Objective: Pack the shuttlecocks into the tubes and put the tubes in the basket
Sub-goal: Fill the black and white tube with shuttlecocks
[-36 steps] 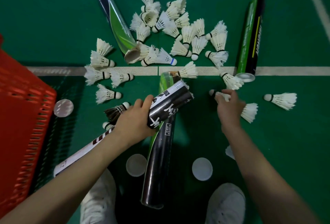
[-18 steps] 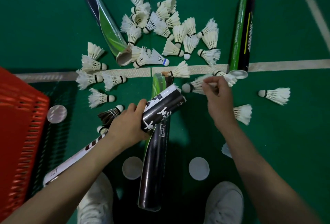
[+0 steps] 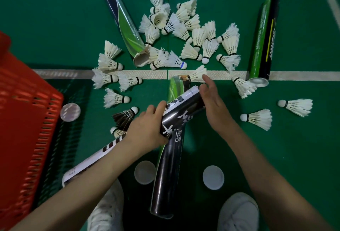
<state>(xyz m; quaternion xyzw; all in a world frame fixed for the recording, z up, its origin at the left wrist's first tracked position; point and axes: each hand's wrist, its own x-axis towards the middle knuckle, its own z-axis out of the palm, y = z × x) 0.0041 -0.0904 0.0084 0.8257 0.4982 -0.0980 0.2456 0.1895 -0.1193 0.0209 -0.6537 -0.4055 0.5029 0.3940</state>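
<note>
At centre frame, a tube (image 3: pixel 182 114) is gripped by the left hand (image 3: pixel 145 129), its mouth covered by the flat, open right hand (image 3: pixel 215 107); shuttlecocks (image 3: pixel 193 33) scattered above could be crushed if forced in askew.

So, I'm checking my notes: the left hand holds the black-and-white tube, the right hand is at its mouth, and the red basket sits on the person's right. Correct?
No: the head view shows the basket on the person's left, not right. The rest holds: the left hand holds the black-and-white tube and the right hand is at its mouth.
</note>
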